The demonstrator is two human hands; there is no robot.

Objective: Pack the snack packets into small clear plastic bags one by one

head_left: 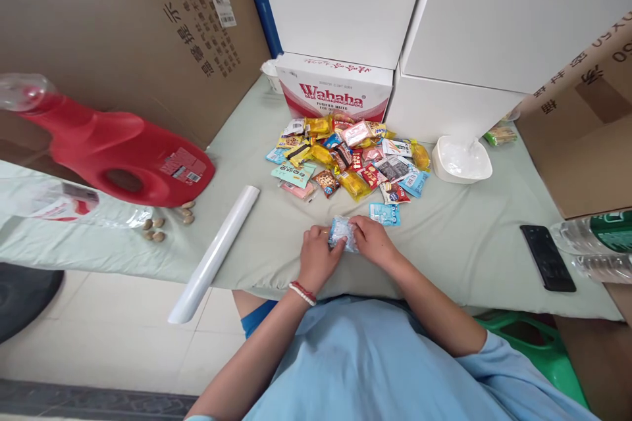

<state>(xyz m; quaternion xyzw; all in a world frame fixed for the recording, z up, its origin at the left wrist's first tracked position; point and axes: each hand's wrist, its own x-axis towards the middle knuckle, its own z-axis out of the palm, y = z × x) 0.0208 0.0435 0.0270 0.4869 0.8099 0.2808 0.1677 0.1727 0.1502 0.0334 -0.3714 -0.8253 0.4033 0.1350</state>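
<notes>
Between my two hands, near the table's front edge, is a small light-blue and clear packet (342,234). My left hand (318,253) has its fingers closed on the packet's left side, with the thumb across its lower part. On the packet's right edge my right hand (371,239) pinches with thumb and fingers. Just beyond the right hand lies a flat blue packet (385,214). Further back is a heap of wrapped snacks (353,183) in yellow, red, brown and blue wrappers. What the held packet contains I cannot make out.
A white roll (214,253) lies at left, overhanging the edge. Beyond it are several nuts (154,230) and a red jug (133,151). A white bowl (461,159), black phone (547,256) and plastic bottles (600,233) are at right. The Wahaha box (338,89) stands behind.
</notes>
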